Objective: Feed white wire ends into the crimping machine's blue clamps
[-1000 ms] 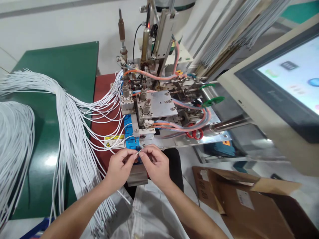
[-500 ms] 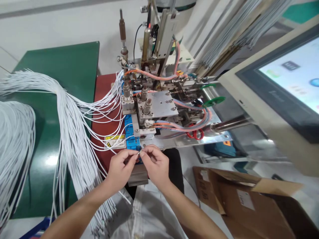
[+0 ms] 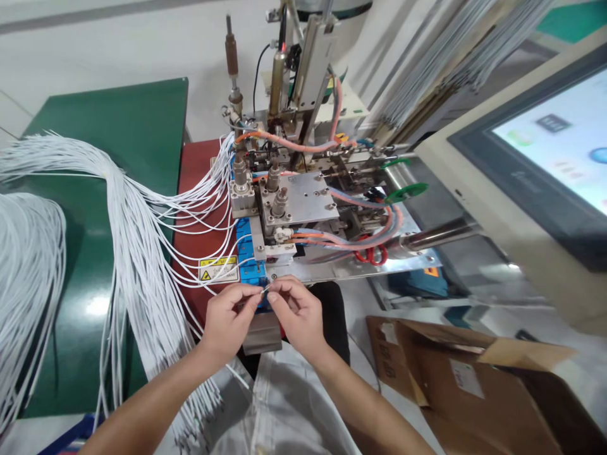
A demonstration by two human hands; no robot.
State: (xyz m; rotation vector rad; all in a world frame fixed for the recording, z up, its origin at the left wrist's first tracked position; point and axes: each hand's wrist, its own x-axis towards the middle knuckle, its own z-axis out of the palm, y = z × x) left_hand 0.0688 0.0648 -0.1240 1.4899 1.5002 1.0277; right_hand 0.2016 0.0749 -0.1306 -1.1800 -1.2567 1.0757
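My left hand (image 3: 232, 316) pinches a white cable near its end, just in front of the blue fixture blocks (image 3: 250, 253). Facing it, my right hand (image 3: 298, 313) is closed with thumb and forefinger pinched at the cable's tip (image 3: 266, 289); the fine detail there is too small to make out. Several white cables run from the blue blocks leftward into a big bundle of white cables (image 3: 137, 253) draped over the green table's edge. Above the hands stands a metal machine with a flat plate (image 3: 303, 199) and hoses.
A coil of white cables (image 3: 28, 278) lies on the green table (image 3: 123, 120) at left. To the right, a screen (image 3: 554, 151) juts in over the machine's side. Below it sits an open cardboard box (image 3: 474, 392). A warning label (image 3: 218, 269) is on the red surface.
The fingertips have drawn slightly apart, and a bit more of the cable's end shows between them. Otherwise both hands stay in nearly the same place.
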